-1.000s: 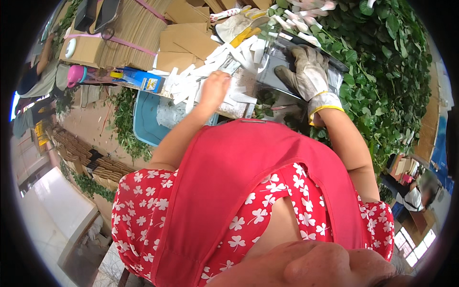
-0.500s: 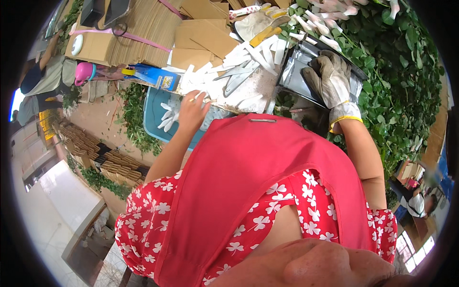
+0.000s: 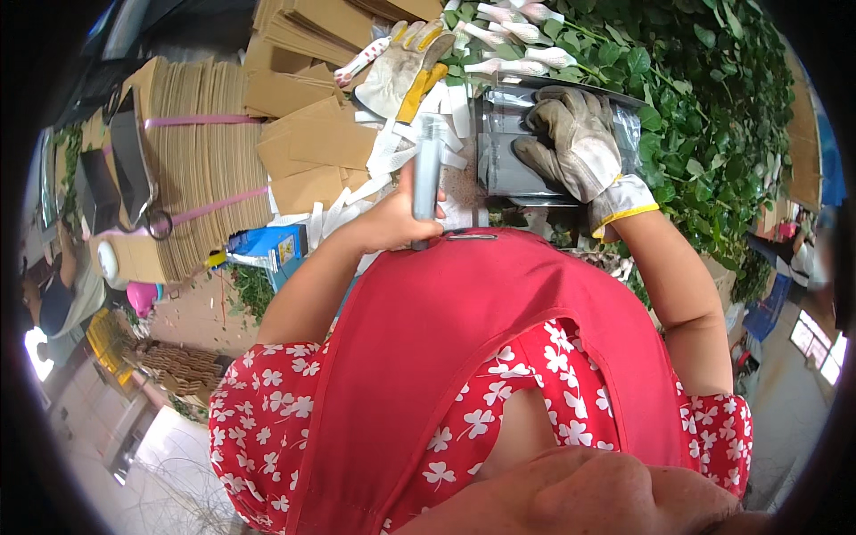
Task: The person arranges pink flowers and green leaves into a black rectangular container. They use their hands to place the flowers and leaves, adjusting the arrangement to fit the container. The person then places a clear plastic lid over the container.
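Note:
In my bare left hand point(image 3: 392, 221) is a long, narrow grey object point(image 3: 427, 174), held upright in front of my red apron; its exact kind is hard to make out. White paper strips point(image 3: 339, 209) lie around that hand. My right hand point(image 3: 580, 147) wears a grey-white work glove with a yellow-edged cuff. It rests on a black, glossy, plastic-covered tray or sheet point(image 3: 501, 160), its fingers laid out and the thumb apart. A second work glove point(image 3: 392, 76), white and yellow, lies beyond the strips.
Leafy green stems point(image 3: 695, 152) fill the right side, with pink-white netted flower heads point(image 3: 526, 62) at the far edge. Cardboard pieces point(image 3: 321, 134) and a strapped cardboard stack point(image 3: 196, 143) are at left, near a blue box point(image 3: 276, 250). Another person point(image 3: 71, 303) is at the far left.
My left hand has risen from over the blue bin to the tabletop and now holds the grey object. The view has shifted; the right glove stays on the black surface.

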Demonstrator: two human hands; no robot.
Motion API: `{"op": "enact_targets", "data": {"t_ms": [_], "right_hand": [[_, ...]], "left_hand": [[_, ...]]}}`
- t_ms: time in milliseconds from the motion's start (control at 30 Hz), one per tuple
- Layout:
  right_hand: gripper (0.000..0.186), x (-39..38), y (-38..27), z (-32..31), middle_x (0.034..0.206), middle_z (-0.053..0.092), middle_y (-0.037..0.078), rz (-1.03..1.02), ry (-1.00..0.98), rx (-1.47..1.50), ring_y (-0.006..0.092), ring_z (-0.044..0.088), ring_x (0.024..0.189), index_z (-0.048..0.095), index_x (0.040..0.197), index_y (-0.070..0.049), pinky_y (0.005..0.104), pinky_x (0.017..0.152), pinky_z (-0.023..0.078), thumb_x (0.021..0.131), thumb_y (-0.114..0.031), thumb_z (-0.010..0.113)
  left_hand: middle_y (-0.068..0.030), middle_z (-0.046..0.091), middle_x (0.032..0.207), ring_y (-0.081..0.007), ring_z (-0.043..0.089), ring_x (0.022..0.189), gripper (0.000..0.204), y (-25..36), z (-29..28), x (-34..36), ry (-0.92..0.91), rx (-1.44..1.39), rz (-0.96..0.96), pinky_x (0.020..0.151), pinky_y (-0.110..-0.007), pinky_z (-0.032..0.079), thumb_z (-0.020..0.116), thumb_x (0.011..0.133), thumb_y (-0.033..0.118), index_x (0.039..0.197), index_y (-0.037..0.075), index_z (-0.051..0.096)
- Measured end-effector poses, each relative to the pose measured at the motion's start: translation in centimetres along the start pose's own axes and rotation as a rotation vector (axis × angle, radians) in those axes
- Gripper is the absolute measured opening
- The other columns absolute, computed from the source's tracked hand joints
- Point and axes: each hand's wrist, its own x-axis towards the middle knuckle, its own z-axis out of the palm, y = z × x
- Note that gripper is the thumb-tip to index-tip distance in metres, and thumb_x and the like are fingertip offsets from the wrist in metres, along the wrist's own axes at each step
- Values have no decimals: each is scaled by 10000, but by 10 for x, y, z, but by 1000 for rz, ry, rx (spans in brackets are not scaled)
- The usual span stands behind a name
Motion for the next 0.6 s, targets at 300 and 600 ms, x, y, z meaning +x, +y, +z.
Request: {"op": "enact_targets", "data": {"t_ms": [300, 600], "right_hand": [[316, 1, 0, -3, 1211, 590, 141, 32, 29, -59, 385, 514, 1136, 614, 1028, -105, 496, 1015, 366, 816, -318, 711], [230, 2, 6, 12, 1188, 601, 139, -46, 141, -143, 375, 539, 1098, 618, 1030, -100, 482, 980, 398, 854, -238, 674]], "left_hand": [[-200, 635, 1231, -301, 581, 1209, 687, 26, -3, 38, -84, 594, 36, 1024, -374, 439, 688, 865, 185, 1469, 69, 384], [-156, 638, 1083, -247, 620, 1006, 729, -20, -11, 32, -69, 420, 160, 907, -358, 486, 721, 777, 162, 1421, 55, 398]]}}
